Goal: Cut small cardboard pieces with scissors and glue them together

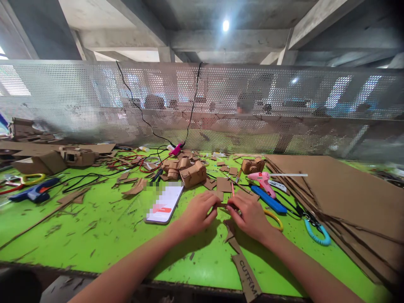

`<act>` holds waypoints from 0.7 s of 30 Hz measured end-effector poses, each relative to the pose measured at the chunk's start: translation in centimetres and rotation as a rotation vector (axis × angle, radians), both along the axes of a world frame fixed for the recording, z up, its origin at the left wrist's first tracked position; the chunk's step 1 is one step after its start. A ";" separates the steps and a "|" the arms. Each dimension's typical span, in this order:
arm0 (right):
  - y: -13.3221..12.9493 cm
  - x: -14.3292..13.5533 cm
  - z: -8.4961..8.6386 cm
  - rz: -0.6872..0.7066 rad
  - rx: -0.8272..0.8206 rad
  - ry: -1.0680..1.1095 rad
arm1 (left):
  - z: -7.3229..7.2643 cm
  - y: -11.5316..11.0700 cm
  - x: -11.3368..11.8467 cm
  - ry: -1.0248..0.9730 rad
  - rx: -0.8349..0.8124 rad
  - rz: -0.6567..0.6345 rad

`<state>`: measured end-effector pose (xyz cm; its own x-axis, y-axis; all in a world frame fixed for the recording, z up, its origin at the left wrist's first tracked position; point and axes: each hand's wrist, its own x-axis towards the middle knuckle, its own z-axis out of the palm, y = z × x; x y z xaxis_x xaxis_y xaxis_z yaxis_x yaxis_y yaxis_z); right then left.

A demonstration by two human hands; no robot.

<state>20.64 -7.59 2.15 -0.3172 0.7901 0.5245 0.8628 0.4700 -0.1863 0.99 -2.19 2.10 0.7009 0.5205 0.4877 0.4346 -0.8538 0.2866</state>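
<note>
The single view looks from the wearer's head, above the near edge of the green table (110, 248), facing forward and slightly down. The left hand (198, 211) and right hand (251, 213) are close, low and near mid-frame; the mesh panel (94, 101) stands farther off, with the ceiling (205, 40) on top.

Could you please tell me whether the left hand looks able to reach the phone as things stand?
Probably yes: the phone lies close beside the left hand, with nothing visible between them, though that hand appears busy holding a cardboard piece.
</note>
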 end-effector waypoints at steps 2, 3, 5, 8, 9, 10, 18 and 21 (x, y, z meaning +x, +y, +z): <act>0.0 -0.1 0.1 0.005 0.018 -0.022 | 0.0 0.0 0.0 0.010 0.007 0.002; 0.0 -0.2 0.1 0.003 0.028 -0.035 | 0.0 -0.1 0.0 0.016 0.013 0.000; 0.0 -0.2 0.1 -0.007 0.050 -0.056 | 0.0 -0.1 0.0 0.027 0.028 0.000; -0.1 -0.2 0.0 -0.017 0.076 -0.077 | 0.0 -0.2 0.0 0.052 0.078 0.012; -0.1 -0.2 -0.1 -0.018 0.086 -0.083 | 0.0 -0.2 0.0 0.067 0.105 0.019; -0.1 -0.2 -0.1 -0.016 0.096 -0.089 | 0.0 -0.2 0.0 0.086 0.136 0.026; 0.3 -0.1 -0.8 0.060 0.175 -0.096 | -0.5 -0.1 0.2 0.151 0.293 0.074; 0.4 0.0 -0.9 0.080 0.180 -0.110 | -0.7 0.2 0.2 0.181 0.330 0.018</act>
